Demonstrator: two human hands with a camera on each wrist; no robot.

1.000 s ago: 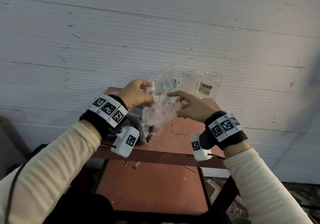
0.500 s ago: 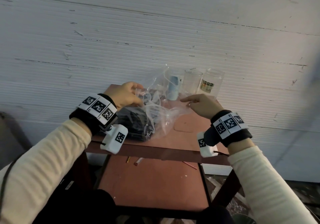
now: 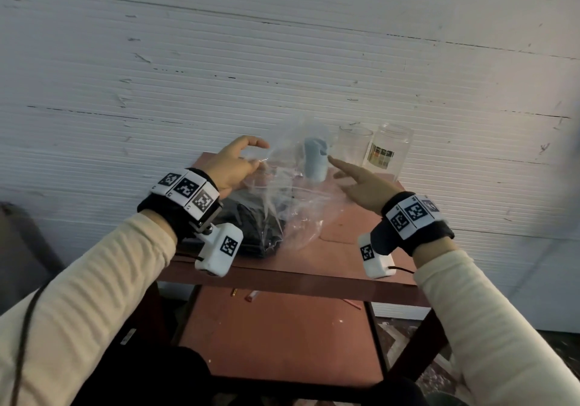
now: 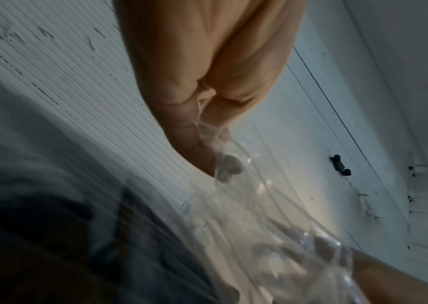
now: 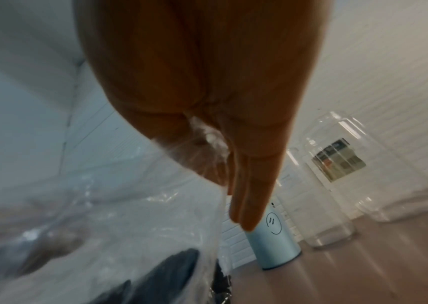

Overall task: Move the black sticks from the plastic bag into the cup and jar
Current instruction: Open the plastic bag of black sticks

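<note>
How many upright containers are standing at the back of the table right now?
3: a blue cup seen through the plastic bag, a clear glass to its right, then a labelled clear jar furthest right. The bag may hide others.

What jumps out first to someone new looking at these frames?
The crumpled clear plastic bag mid-table, stretched between the left hand and right hand, each pinching the film, with black sticks heaped in its near end. Behind it stand a light-blue cup, a clear glass and a labelled clear jar, near the white wall.
</note>
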